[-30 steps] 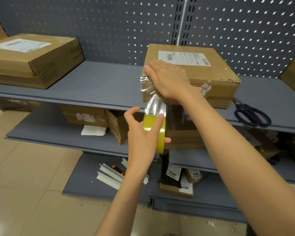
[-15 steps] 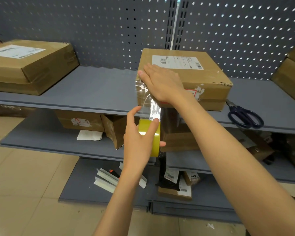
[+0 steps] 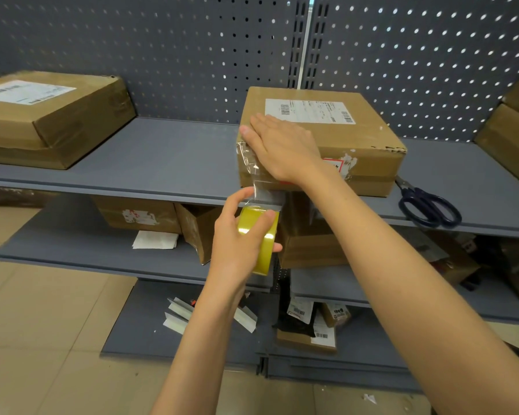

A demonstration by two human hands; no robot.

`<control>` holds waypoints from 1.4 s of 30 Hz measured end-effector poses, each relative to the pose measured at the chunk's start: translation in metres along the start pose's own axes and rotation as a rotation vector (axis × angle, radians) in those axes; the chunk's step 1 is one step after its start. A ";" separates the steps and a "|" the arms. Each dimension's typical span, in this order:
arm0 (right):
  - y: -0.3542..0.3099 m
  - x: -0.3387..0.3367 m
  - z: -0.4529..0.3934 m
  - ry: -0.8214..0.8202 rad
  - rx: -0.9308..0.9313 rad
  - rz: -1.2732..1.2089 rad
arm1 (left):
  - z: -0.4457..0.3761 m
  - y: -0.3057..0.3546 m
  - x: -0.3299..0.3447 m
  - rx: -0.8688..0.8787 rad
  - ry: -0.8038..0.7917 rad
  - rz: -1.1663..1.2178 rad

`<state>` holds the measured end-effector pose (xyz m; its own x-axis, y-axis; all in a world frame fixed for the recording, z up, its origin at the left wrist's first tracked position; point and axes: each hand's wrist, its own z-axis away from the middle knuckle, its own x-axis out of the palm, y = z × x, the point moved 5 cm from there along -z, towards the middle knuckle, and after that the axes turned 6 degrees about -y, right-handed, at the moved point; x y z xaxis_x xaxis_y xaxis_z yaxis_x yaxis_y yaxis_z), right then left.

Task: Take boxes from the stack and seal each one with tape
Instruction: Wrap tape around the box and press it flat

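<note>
Grey metal shelving with perforated back panel point(image 3: 174, 55), lower tiers partly hidden behind the arms. On the top shelf, centre: square brown cardboard box with white shipping label point(image 3: 351, 136), front left corner covered. At far left, a second flat brown cardboard box point(image 3: 51, 118), cut off by the frame edge. Right hand point(image 3: 282, 151) flat, fingers straight and together, pressing clear tape onto the box's front left top edge. Left hand point(image 3: 237, 244) curled round a yellow roll of clear packing tape point(image 3: 262, 244) just below the shelf lip, strip stretched up to the box. Dark-handled scissors point(image 3: 426, 205) right of the box, blades partly hidden behind it.
</note>
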<state>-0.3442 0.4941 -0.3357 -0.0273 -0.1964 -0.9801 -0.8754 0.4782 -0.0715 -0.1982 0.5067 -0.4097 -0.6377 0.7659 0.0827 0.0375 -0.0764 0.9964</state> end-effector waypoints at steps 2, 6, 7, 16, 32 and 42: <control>0.000 0.000 0.000 0.004 0.000 0.008 | 0.000 0.003 -0.001 0.013 0.007 0.013; -0.001 0.000 0.001 0.005 -0.002 0.033 | 0.001 0.005 -0.002 0.041 -0.003 0.055; -0.001 0.001 0.001 0.008 -0.002 0.045 | 0.001 0.006 -0.002 0.045 -0.010 0.063; -0.001 0.001 0.001 0.042 -0.001 0.087 | 0.002 0.004 -0.004 0.023 -0.013 0.078; 0.005 -0.005 0.006 0.043 -0.041 -0.291 | 0.003 0.003 -0.008 -0.016 0.050 0.071; 0.120 -0.036 0.103 0.597 0.436 -0.346 | 0.003 0.003 -0.008 0.002 0.066 0.052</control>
<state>-0.3988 0.6464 -0.3279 -0.1500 -0.7582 -0.6345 -0.6181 0.5728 -0.5384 -0.1908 0.5020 -0.4070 -0.6841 0.7172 0.1328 0.0731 -0.1137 0.9908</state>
